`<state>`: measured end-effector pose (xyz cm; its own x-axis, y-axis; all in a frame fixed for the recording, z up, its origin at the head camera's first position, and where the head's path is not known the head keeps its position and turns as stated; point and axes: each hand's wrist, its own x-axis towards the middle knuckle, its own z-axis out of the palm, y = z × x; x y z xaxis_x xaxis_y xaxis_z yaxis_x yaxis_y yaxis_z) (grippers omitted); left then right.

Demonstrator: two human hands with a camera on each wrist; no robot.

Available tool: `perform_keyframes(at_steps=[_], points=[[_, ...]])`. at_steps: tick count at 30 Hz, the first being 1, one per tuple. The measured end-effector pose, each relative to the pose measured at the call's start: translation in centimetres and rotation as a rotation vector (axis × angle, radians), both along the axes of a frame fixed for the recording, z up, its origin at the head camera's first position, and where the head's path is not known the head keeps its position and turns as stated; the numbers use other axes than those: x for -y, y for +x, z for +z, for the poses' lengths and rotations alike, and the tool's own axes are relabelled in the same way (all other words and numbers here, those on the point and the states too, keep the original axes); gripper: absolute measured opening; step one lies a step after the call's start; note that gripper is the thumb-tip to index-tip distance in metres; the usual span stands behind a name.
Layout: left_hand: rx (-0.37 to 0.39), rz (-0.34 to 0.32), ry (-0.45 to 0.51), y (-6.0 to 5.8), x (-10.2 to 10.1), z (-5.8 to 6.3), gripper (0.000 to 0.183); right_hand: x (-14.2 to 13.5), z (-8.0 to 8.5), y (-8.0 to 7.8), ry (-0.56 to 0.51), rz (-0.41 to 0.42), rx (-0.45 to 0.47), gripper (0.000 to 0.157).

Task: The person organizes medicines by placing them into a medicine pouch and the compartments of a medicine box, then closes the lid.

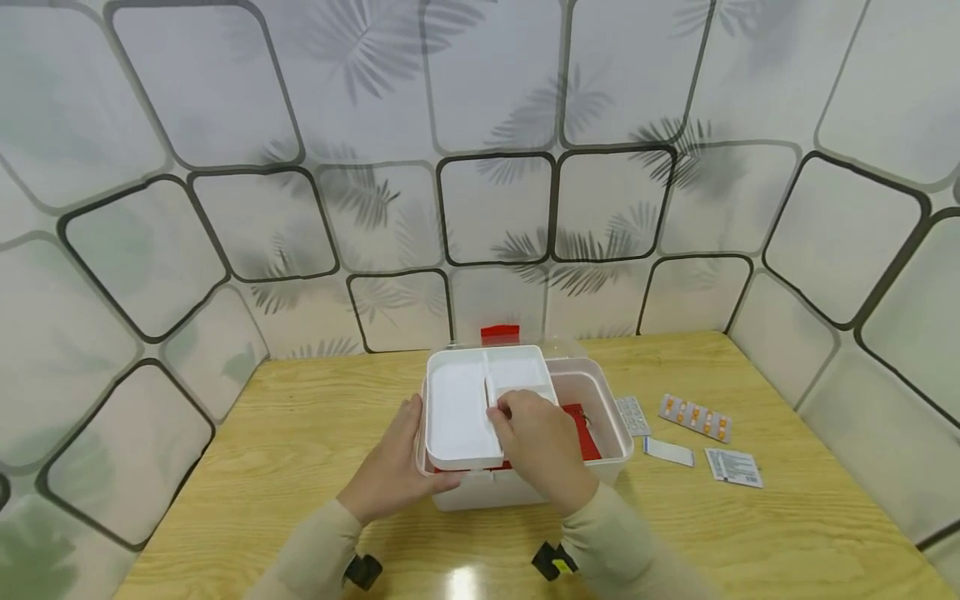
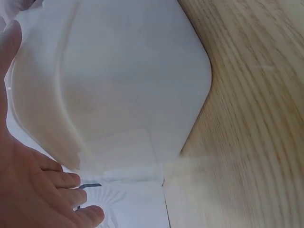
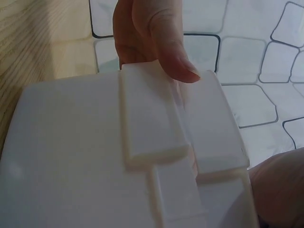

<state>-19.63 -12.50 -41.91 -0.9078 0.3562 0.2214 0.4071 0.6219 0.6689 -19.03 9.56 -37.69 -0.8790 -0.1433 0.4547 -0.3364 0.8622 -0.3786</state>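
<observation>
A white plastic storage box point(image 1: 487, 496) sits on the table with a white divided tray point(image 1: 457, 408) over its left part. My right hand point(image 1: 546, 442) pinches the tray's middle divider between thumb and fingers. My left hand point(image 1: 393, 471) spreads round the box's front left corner, thumb point(image 3: 178, 61) along the front edge and fingers up the left side. In the left wrist view its fingers point(image 2: 64, 190) are loosely bent beside the box wall point(image 2: 133, 85). A red item point(image 1: 581, 429) shows inside the box's right part, the rest hidden beneath the tray.
A clear lid with a red latch point(image 1: 500, 335) stands behind the box. To the right lie a silver blister pack point(image 1: 633, 415), one with orange capsules point(image 1: 696, 418), a small white and blue packet point(image 1: 669, 452) and a printed sachet point(image 1: 733, 467). Patterned fabric walls point(image 1: 495, 208) surround the table.
</observation>
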Motion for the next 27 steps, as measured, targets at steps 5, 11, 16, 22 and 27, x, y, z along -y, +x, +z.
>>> perform_keyframes(at_steps=[5, 11, 16, 22, 27], points=[[0.036, 0.016, -0.064, 0.5, 0.3, 0.3, 0.121, 0.9, -0.3, 0.0, 0.039, -0.004, 0.014, 0.015], [-0.009, -0.015, -0.065, 0.7, 0.4, 0.6, 0.111, 1.3, -0.2, 0.1, 0.065, -0.015, -0.005, 0.015], [-0.043, -0.044, -0.056, 0.5, 0.6, 0.5, 0.108, 1.5, -0.5, 0.0, 0.067, -0.012, 0.016, 0.015], [-0.035, -0.029, -0.087, 0.5, 0.6, 0.5, 0.109, 1.4, -0.8, -0.1, 0.057, -0.008, 0.034, 0.014], [-0.034, -0.015, -0.102, 0.7, 0.5, 0.6, 0.111, 1.2, -0.8, -0.1, 0.065, -0.002, 0.019, 0.014]])
